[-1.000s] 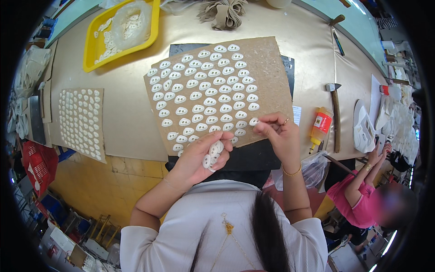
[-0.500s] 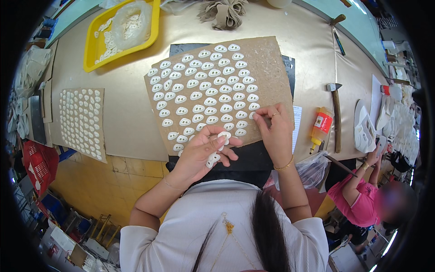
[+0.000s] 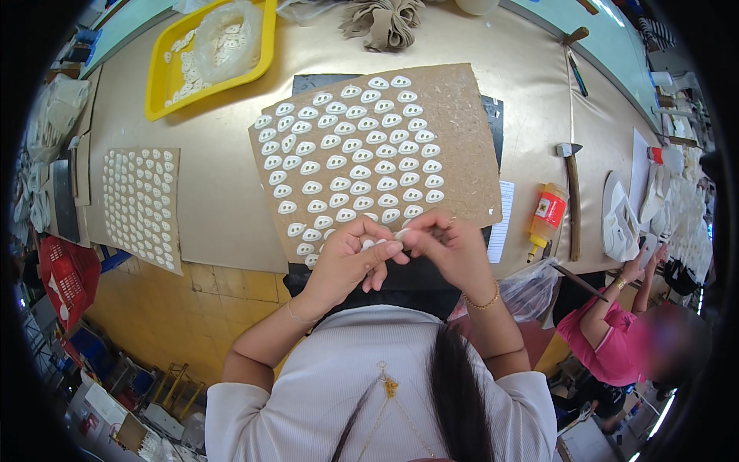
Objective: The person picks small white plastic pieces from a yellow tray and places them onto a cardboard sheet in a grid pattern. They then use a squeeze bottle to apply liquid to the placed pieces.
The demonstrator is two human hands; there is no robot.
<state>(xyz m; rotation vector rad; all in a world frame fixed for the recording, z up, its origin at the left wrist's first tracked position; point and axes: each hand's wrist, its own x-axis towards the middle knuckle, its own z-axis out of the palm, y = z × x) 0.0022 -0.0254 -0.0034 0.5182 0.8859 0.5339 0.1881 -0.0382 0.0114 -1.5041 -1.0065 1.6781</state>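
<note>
Holds both forearms up from the lower edge, bent at the elbows and angled inward, with the hands close together at the near edge of a brown cardboard sheet [image 3: 462,138]. Curls the left hand [image 3: 342,258] inward, fingers half folded around a few loose white pieces [image 3: 368,244], thumb pointing toward the other hand. Bends the right hand [image 3: 458,254] at the wrist, above a gold bracelet [image 3: 483,300], and pinches a single white piece [image 3: 401,234] between thumb and forefinger, right beside the left thumb. Cannot tell, behind the knuckles, how many pieces to count in the left palm, or whether to call the pinched one touched by both hands. Shows rows of two-holed pieces [image 3: 360,187] across most of the cardboard, with a bare strip along the right and the lowest rows partly covered by the hands. Leaves only corners and edges visible of a dark board [image 3: 315,80] beneath, on the tabletop [image 3: 531,108]. Cuts off a yellow tray [image 3: 268,35] at the top edge, with more pieces inside, blurred through a cloudy plastic bag [image 3: 219,61]. Bends and darkens toward the fisheye rim, too cluttered there to make out clearly.
</note>
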